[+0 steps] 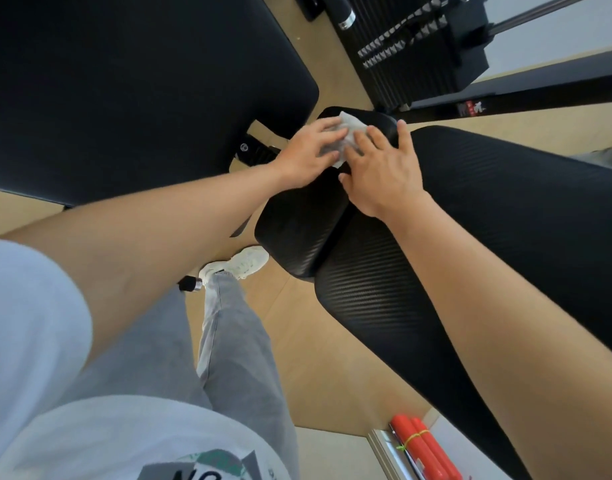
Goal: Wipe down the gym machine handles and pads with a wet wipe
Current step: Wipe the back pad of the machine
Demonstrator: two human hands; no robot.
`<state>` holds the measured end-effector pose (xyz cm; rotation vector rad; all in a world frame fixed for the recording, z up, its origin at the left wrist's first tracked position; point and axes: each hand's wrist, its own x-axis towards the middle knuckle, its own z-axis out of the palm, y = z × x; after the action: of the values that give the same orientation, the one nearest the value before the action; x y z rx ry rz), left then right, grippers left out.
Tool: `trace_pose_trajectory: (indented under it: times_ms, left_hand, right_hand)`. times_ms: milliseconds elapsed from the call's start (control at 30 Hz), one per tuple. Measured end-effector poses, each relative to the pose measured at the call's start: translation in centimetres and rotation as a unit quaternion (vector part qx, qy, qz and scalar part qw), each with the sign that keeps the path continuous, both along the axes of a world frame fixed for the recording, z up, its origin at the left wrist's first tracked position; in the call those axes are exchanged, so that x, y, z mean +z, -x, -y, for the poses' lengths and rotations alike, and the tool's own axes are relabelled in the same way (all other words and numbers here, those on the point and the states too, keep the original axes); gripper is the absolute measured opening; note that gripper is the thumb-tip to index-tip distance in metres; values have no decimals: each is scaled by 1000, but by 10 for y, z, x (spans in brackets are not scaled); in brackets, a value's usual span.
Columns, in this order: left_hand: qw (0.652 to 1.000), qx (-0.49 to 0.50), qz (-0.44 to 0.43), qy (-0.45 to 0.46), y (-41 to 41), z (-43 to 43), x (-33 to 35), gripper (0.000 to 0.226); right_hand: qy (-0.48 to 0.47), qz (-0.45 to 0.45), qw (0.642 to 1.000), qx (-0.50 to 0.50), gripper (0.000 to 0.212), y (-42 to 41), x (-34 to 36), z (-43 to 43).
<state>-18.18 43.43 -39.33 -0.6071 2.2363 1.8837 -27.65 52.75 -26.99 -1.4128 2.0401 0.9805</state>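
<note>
Over pale gym floor [297, 341], left hand [311, 150] and right hand [384, 168] press the wet wipe [347, 128], grip apart with fingers flat, onto the small pad [294, 230], apparently mid pad-wiping; next probably a firm slide along it.

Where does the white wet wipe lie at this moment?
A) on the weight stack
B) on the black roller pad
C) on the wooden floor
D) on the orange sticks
B: the wet wipe is spread against the upper part of the black roller pad, touching its textured cover.
</note>
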Motion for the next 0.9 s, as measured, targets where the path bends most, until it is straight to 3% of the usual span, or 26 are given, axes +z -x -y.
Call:
trace_pose_trajectory:
  times_ms: [333,633,900]
  left_hand:
    - [999,0,13,-40,-58,-17,-7,56]
    - [990,60,111,-65,-154,-62,-5,51]
    - [989,63,113,-71,-127,-44,-23,52]
  right_hand:
    - [11,47,997,62,54,-30,6,-16]
    - [-38,149,983,103,55,-96,-5,-35]
    - [-31,133,987,86,55,-73,-25,-20]
